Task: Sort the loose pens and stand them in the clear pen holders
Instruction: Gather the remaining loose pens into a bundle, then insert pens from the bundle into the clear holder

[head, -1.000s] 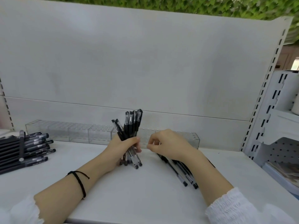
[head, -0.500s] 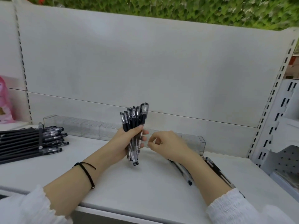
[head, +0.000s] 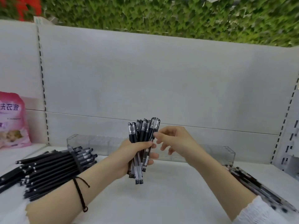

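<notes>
Gripping a bundle of pens point(head: 141, 133) upright, caps up, the left hand point(head: 131, 156) is clenched round the barrels, with the tips off the shelf surface point(head: 161, 201).

Change over the last second: the bundle stood tips-down on the shelf and is now lifted. The right hand point(head: 178, 143) has left the loose pens point(head: 252, 186) lying at near right and risen to the caps. Its forefinger touches the rightmost cap; cannot tell whether it pinches or only touches.

Judgement: gathering is done for this batch. Squaring up, or drawing out one pen, comes next. No pens show in the clear pen holders point(head: 90, 141) just behind the hands, along the far edge.

Surroundings: a banded stack of black pens point(head: 53, 168) lies at near left and a pink bag point(head: 13, 120) at far left. Behind is a white back panel point(head: 161, 78), with a green foliage wall point(head: 178, 16) above it.
</notes>
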Tool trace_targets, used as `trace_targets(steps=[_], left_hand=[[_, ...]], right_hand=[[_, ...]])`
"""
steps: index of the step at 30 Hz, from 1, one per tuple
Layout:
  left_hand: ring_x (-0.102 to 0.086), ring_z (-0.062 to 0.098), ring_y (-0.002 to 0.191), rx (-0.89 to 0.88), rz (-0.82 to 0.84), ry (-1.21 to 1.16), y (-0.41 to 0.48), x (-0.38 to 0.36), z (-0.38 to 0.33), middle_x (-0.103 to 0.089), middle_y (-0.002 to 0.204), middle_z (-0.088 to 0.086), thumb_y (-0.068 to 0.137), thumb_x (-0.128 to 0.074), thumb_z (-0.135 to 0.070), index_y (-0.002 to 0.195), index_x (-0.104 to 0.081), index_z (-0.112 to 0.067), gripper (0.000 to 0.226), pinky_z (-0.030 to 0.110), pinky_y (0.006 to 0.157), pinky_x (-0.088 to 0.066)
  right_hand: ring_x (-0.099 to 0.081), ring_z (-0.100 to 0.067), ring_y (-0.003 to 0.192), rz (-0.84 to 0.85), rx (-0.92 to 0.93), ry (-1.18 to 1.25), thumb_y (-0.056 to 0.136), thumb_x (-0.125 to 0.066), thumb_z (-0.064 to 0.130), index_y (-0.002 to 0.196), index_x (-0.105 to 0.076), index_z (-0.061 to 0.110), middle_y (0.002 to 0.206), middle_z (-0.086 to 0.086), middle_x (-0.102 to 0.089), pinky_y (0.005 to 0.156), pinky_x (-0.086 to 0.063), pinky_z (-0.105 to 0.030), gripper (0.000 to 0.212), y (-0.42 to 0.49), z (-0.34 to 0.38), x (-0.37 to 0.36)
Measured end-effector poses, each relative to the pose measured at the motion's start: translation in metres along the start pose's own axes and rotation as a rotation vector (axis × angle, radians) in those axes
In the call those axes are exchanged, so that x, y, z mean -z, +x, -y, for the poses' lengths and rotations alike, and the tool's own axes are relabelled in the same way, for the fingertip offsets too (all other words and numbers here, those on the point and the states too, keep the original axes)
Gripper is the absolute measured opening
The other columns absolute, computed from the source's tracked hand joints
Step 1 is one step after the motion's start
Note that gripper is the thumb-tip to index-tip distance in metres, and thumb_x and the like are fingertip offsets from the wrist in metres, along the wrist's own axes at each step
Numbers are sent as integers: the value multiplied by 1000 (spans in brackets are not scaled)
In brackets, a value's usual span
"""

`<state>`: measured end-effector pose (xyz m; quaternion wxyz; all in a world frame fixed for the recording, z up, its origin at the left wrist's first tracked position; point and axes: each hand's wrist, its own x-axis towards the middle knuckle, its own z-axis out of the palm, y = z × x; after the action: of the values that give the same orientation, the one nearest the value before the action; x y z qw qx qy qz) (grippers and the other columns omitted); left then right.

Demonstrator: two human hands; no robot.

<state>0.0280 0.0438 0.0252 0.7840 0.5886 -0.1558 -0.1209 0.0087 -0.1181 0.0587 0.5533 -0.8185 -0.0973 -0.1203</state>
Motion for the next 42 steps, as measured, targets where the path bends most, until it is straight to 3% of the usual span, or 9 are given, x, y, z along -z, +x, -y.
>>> trace_targets(steps=[6, 14, 19, 25, 30, 33, 37, 42], left_hand=[[-73, 26, 74, -41, 42, 83, -10, 63, -30, -72, 86, 13, 94, -54, -3, 108, -65, -7, 18, 31, 57, -58], [-72, 38, 82, -42, -17, 26, -4, 145, -83, -70, 100, 29, 89, -53, 8, 106, -57, 2, 18, 44, 73, -60], [-72, 37, 86, -76, -94, -5, 16, 206, -102, -72, 103, 21, 91, -54, 5, 105, -59, 5, 15, 41, 68, -61], [-64, 15, 49, -137, -302, -239, 40, 257, -89, -62, 64, 5, 92, -54, 0, 88, -60, -3, 8, 29, 51, -58], [-64, 11, 48, -167, -381, -286, 46, 277, -80, -62, 56, 1, 94, -56, -4, 83, -58, -6, 11, 24, 47, -56], [-68, 13, 52, -143, -389, -280, 48, 279, -72, -67, 58, 2, 93, -58, -6, 85, -60, -4, 9, 25, 49, -57], [-70, 13, 56, -161, -344, -260, 47, 276, -72, -72, 65, 3, 93, -58, -6, 87, -61, -5, 7, 24, 50, -57], [-70, 12, 57, -159, -332, -235, 45, 272, -71, -74, 71, 4, 92, -60, -7, 87, -64, -4, 6, 24, 50, -57]], right_hand=[[-54, -7, 50, 35, 9, -13, 91, -66, 22, 68, -60, 15, 58, 1, -60, 45, -35, -21, 24, 24, 21, -75], [-58, -12, 58, -46, 62, 199, 95, -61, 20, 86, -63, 2, 70, -4, -65, 45, -39, -21, 20, 68, 45, -145], [-58, -10, 56, -163, 103, 279, 95, -62, 18, 83, -63, 8, 74, -1, -63, 46, -41, -22, 15, 102, 56, -177], [-60, -8, 54, -220, 135, 67, 85, -73, 21, 79, -69, 16, 75, -1, -72, 48, -42, -22, 9, 137, 47, -202], [-59, -7, 50, -183, 152, -96, 84, -74, 23, 81, -70, 16, 74, -2, -72, 47, -38, -12, 9, 159, 38, -232], [-60, -10, 51, -150, 178, -183, 84, -73, 24, 79, -69, 18, 72, 0, -70, 57, -48, -22, 9, 164, 35, -248], [-65, -21, 69, -153, 205, -289, 85, -70, 29, 86, -72, 16, 77, 2, -69, 75, -56, -43, 13, 173, 34, -256], [-66, -26, 72, -157, 241, -369, 87, -69, 28, 84, -69, 16, 73, 3, -65, 74, -55, -45, 13, 176, 34, -254]])
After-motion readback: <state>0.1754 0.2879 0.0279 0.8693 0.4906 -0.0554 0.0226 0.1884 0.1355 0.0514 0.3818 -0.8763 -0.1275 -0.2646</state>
